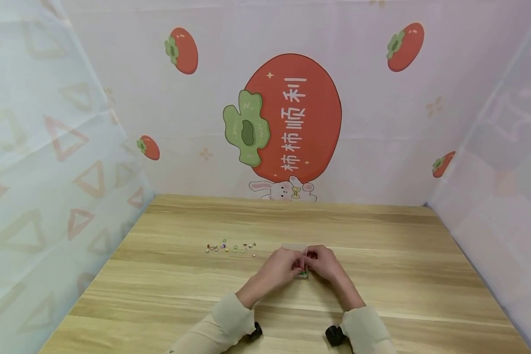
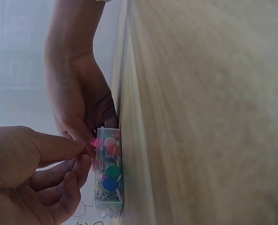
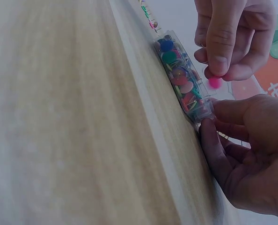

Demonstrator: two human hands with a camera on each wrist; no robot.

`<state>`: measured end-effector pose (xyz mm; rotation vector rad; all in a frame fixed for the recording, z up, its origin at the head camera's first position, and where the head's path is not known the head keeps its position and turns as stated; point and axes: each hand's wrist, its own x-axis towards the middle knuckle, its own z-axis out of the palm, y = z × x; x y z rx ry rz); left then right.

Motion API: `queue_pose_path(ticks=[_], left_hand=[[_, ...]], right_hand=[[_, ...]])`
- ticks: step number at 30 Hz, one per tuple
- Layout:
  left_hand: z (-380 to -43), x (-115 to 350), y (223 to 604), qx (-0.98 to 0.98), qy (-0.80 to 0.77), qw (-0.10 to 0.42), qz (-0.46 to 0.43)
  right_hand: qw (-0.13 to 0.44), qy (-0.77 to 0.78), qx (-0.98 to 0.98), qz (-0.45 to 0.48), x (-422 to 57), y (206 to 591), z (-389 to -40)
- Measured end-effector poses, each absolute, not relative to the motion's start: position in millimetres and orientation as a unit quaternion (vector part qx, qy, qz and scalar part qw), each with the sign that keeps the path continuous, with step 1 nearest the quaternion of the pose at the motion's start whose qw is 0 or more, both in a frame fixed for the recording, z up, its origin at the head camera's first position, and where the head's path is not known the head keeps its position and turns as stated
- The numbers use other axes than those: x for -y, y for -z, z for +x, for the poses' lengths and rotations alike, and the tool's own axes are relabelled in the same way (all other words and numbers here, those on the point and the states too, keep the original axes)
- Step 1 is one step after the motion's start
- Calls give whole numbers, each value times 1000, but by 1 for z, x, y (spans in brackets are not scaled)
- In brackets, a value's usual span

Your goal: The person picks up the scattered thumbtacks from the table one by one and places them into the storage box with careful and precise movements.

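Observation:
A small clear plastic box point(image 2: 112, 164) stands on the table, filled with thumbtacks point(image 3: 179, 77) with blue, green, red and pink heads. My left hand point(image 1: 282, 265) is just above the box, and its thumb and fingertips pinch a pink thumbtack point(image 3: 215, 83), mostly hidden behind the fingertips in the head view. At the box's end, my right hand point(image 3: 253, 150) grips the corner between thumb and fingers. In the head view the right hand point(image 1: 325, 263) partly covers the box point(image 1: 302, 276). A transparent flap, perhaps the lid, shows behind the hands.
Several small loose colourful pieces point(image 1: 225, 247) lie scattered on the wooden table point(image 1: 380, 236), left of the hands. Fabric walls with printed persimmons point(image 1: 309, 118) enclose the table at the back and both sides. A black camera point(image 1: 335, 336) sits below the right sleeve.

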<state>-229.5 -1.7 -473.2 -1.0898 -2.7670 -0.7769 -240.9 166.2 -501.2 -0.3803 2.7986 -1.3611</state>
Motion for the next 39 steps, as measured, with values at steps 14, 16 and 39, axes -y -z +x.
queue_pose_path(ticks=[14, 16, 39], left_hand=[[-228, 30, 460, 910, 266, 57, -313], [-229, 36, 460, 911, 272, 57, -306], [-249, 101, 472, 939, 220, 71, -255]], right_hand=[[5, 430, -897, -106, -162, 501, -242], [6, 431, -897, -100, -162, 502, -242], [10, 443, -891, -99, -165, 502, -240]])
